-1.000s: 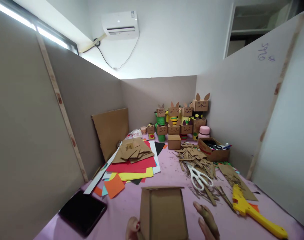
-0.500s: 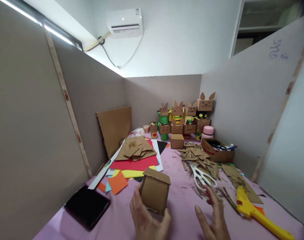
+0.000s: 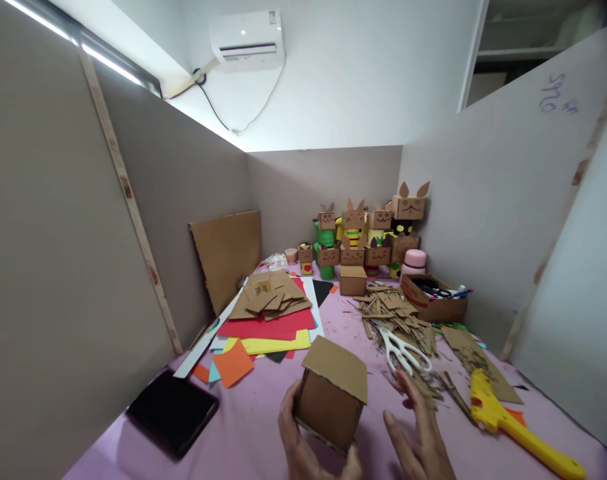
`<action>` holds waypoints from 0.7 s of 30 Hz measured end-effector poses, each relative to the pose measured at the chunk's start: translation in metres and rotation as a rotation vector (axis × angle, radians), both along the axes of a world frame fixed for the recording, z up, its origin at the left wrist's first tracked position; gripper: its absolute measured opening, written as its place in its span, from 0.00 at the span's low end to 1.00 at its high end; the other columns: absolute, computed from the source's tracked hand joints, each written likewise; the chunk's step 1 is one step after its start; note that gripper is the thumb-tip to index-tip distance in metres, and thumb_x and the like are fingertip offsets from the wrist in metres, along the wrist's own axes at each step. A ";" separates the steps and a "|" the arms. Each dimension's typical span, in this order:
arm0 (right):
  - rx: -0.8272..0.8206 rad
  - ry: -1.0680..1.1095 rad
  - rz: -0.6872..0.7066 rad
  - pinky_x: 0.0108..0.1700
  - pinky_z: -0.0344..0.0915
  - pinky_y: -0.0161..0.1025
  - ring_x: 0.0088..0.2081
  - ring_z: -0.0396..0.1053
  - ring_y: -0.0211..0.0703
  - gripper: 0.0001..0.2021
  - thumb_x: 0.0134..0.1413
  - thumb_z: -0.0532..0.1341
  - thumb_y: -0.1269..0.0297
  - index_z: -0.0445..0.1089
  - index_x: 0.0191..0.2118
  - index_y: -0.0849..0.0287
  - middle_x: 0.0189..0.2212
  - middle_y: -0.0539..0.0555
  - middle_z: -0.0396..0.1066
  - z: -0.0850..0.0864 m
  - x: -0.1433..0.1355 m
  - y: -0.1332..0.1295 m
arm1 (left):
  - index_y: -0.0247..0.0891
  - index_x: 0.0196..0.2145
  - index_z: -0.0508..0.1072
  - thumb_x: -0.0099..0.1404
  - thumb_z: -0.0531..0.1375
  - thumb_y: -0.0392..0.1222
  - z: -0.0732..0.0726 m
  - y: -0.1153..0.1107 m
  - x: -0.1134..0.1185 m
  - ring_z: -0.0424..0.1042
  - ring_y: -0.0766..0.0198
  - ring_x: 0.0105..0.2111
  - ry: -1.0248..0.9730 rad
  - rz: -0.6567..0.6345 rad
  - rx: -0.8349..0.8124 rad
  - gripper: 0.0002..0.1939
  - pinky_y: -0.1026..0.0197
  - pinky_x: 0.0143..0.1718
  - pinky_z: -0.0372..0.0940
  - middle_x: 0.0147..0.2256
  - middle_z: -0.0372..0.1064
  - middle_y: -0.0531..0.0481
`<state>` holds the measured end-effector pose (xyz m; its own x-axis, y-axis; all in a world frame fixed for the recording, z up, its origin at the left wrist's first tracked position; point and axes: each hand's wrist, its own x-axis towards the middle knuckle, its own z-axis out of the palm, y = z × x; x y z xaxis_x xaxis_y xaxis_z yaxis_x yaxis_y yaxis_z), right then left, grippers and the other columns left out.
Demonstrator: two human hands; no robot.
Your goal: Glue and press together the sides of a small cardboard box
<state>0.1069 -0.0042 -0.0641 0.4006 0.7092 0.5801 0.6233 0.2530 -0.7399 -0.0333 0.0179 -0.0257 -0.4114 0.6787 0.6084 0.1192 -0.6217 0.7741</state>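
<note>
Cardboard box [image 3: 328, 407] with raised flap, clamped in left hand [image 3: 303, 447] above pink table [image 3: 243, 427]; right hand [image 3: 418, 433] spread and empty just beside. Mid-assembly, seemingly: flap unfixed. Next likely needed: yellow glue gun [image 3: 508, 420] nearby.

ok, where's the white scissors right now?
In the head view the white scissors lie on the pink table, right of centre, at the near edge of the cardboard scrap pile, just beyond the right hand and left of the yellow glue gun.

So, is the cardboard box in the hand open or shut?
Open: the cardboard box in the left hand has its flap lifted, not closed.
</note>
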 end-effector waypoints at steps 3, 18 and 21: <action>-0.010 0.052 0.012 0.52 0.62 0.55 0.55 0.62 0.56 0.27 0.64 0.49 0.49 0.48 0.65 0.51 0.60 0.61 0.57 0.001 0.000 0.000 | 0.39 0.63 0.39 0.43 0.67 0.43 0.000 -0.007 0.000 0.58 0.44 0.57 -0.180 -0.213 -0.212 0.56 0.53 0.55 0.58 0.57 0.52 0.36; -0.089 0.415 0.012 0.60 0.59 0.55 0.59 0.61 0.54 0.29 0.61 0.49 0.43 0.61 0.58 0.58 0.58 0.63 0.64 0.031 0.015 0.004 | 0.50 0.65 0.31 0.31 0.75 0.53 -0.002 -0.003 -0.026 0.64 0.42 0.54 -0.546 -0.876 -0.539 0.74 0.49 0.50 0.63 0.50 0.62 0.43; -0.111 0.358 0.045 0.59 0.60 0.54 0.58 0.64 0.51 0.28 0.63 0.45 0.43 0.61 0.58 0.58 0.57 0.63 0.66 0.054 0.019 0.004 | 0.48 0.65 0.30 0.32 0.72 0.63 -0.004 -0.010 -0.017 0.56 0.43 0.59 -0.399 -0.774 -0.374 0.74 0.53 0.54 0.59 0.55 0.50 0.42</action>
